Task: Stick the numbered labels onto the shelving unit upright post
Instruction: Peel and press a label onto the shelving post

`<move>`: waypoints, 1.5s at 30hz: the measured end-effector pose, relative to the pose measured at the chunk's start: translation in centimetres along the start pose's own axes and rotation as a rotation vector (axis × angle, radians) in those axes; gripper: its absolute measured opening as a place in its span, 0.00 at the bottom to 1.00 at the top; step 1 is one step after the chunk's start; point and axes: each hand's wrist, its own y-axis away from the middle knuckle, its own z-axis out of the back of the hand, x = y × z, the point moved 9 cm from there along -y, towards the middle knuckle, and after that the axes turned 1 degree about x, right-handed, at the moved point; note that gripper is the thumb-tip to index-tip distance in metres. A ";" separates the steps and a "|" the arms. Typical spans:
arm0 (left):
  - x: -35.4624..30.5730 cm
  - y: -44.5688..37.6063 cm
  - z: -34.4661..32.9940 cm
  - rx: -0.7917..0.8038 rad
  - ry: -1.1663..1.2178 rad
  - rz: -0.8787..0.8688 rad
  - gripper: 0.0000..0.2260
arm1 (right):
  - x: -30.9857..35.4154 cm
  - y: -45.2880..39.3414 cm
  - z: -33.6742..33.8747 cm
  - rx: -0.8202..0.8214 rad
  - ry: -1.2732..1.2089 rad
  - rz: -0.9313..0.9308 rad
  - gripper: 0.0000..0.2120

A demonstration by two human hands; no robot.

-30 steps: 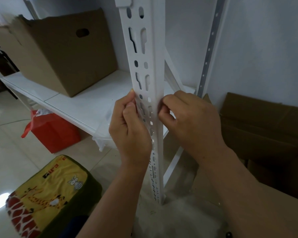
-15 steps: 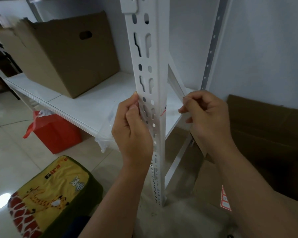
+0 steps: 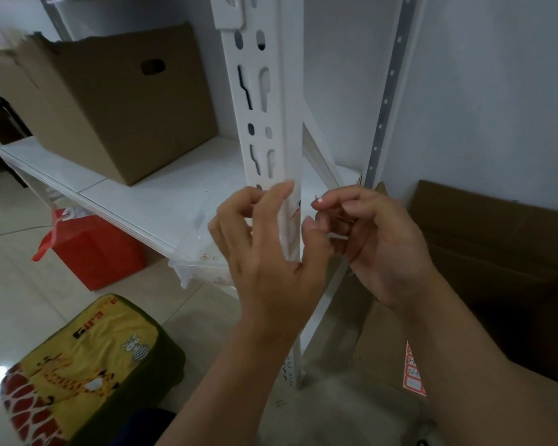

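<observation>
Upright post (image 3: 264, 101): white metal, slotted with keyhole cut-outs, rising through the middle of the view from the floor to past the top edge.
Label on post (image 3: 295, 211): small white sticker with red markings, stuck on the post's right-hand face, level with the fingers; writing too small to read.
Left hand (image 3: 264, 252): in front of the post, fingers loosely spread and curled, index fingertip touching the post's front edge just above the label; holding nothing that can be seen.
Right hand (image 3: 377, 243): just right of the post, thumb and index finger pressed together, pinching a tiny white-and-red scrap (image 3: 318, 199), probably another label; not touching the post.
Label sheet (image 3: 414, 371): red-bordered stickers on a backing, lying on flattened cardboard (image 3: 496, 246) at lower right, partly hidden by the right forearm.
Shelf (image 3: 136, 188): white board to the left of the post, carrying an open brown cardboard box (image 3: 116, 104) with a hand-hole.
Rear post (image 3: 385, 91): grey perforated strip against the white wall, right of the front post.
Floor: glossy pale tiles; red bag (image 3: 94, 249) under the shelf; yellow cushion (image 3: 78, 371) printed with giraffes and a zebra at lower left.
Clear plastic (image 3: 203, 262): crumpled at the shelf's front edge, beside the left hand.
</observation>
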 end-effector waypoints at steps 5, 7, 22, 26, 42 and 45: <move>-0.3 0.4 -1.3 0.081 0.039 -0.045 0.12 | -0.2 0.1 -0.2 0.060 0.010 0.004 0.16; -0.3 0.3 -1.4 0.098 0.083 -0.049 0.10 | 0.0 0.1 -0.2 0.065 -0.018 0.004 0.16; -0.5 0.2 -1.1 0.082 0.030 -0.127 0.10 | -0.4 -0.1 0.0 0.058 0.158 0.003 0.15; -0.7 0.4 -1.2 0.073 -0.034 -0.216 0.14 | -0.4 0.1 0.1 0.056 0.201 0.017 0.16; 7.8 -2.3 0.5 0.039 0.199 0.342 0.22 | -1.0 0.0 0.4 -0.028 0.229 0.005 0.17; 12.4 -1.9 -0.8 0.208 0.086 0.497 0.29 | -1.2 0.1 1.2 -0.134 0.339 -0.002 0.15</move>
